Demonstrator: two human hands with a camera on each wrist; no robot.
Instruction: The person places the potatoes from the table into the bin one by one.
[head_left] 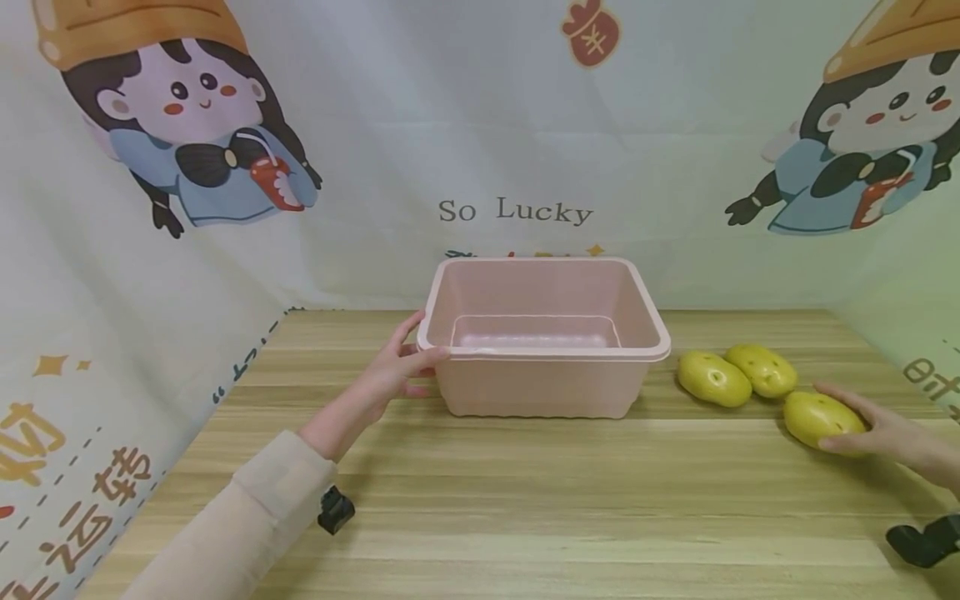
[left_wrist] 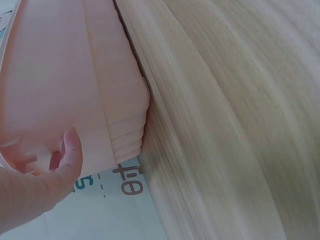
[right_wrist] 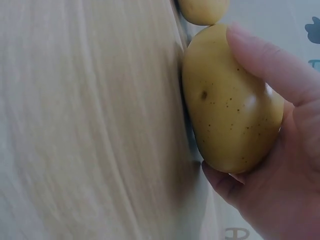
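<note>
An open pink plastic bin [head_left: 543, 383] stands at the back of the wooden table. My left hand [head_left: 397, 362] grips its near left corner, the thumb across the front under the rim and other fingers along the left side. In the left wrist view the bin's side wall [left_wrist: 55, 75] fills the upper left, by my left hand [left_wrist: 45, 185]. On the right, my right hand [head_left: 870, 421] holds a yellow potato [head_left: 817, 421] between thumb and fingers, low over the table. The right wrist view shows this potato [right_wrist: 230, 105] with small dark specks, gripped from one side.
Two more potatoes, a nearer one [head_left: 712, 379] and one behind it [head_left: 761, 371], lie touching between the bin and my right hand. A printed cloth [head_left: 375, 150] hangs close behind the table and along both sides.
</note>
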